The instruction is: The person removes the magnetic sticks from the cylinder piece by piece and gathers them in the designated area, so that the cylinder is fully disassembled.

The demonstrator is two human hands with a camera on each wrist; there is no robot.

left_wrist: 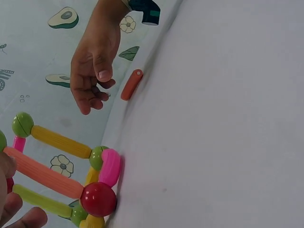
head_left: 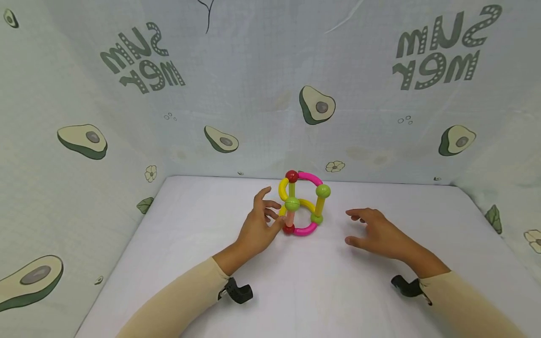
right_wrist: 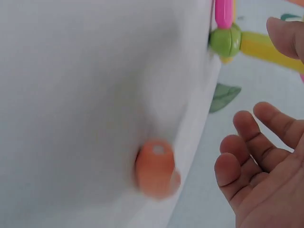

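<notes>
A magnetic stick-and-ball frame (head_left: 320, 206) stands upright on the table, with red and green balls, straight sticks and curved pink and yellow pieces. My left hand (head_left: 258, 230) is at its left side, fingers loosely spread, the thumb tip right at the salmon stick (left_wrist: 45, 173) above a lower red ball (left_wrist: 98, 199). To the right, apart from the frame, my right hand (head_left: 380, 234) hovers with relaxed fingers and nothing between them. A loose orange stick (left_wrist: 131, 84) is below that hand; it looks blurred in the right wrist view and is hidden in the head view.
The white table (head_left: 313, 291) meets a hanging cloth (head_left: 262, 84) printed with avocados and lettering at the back and sides. Black wrist-worn mounts (head_left: 238, 291) sit at both sleeve cuffs.
</notes>
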